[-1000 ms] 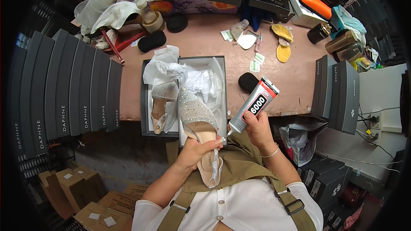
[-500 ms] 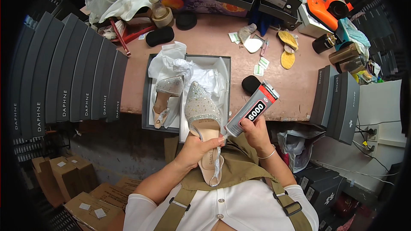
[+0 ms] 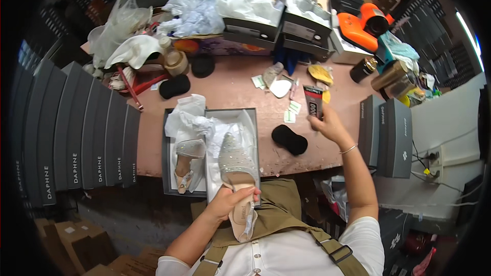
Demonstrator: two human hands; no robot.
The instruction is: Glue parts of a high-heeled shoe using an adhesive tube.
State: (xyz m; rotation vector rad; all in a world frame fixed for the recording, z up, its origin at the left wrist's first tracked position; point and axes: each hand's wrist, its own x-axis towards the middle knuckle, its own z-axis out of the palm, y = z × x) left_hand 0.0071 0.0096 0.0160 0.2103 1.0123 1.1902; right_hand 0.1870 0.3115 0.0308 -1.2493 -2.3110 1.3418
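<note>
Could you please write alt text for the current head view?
The left hand holds a glittery, pointed-toe slingback shoe; the right hand holds a squeeze tube over a pinkish table. A similar shoe lies in an open grey shoebox.

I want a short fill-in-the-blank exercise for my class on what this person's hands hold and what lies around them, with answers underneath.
1. The left hand holds a sparkly shoe whose toe is ____, not rounded.
2. The other shoe lies in the ____ half of the open shoebox.
3. The right hand holds a tube to the ____ of that shoebox.
4. The bulky device on the white box is mostly ____ in colour.

Answers: pointed; left; right; orange
</note>
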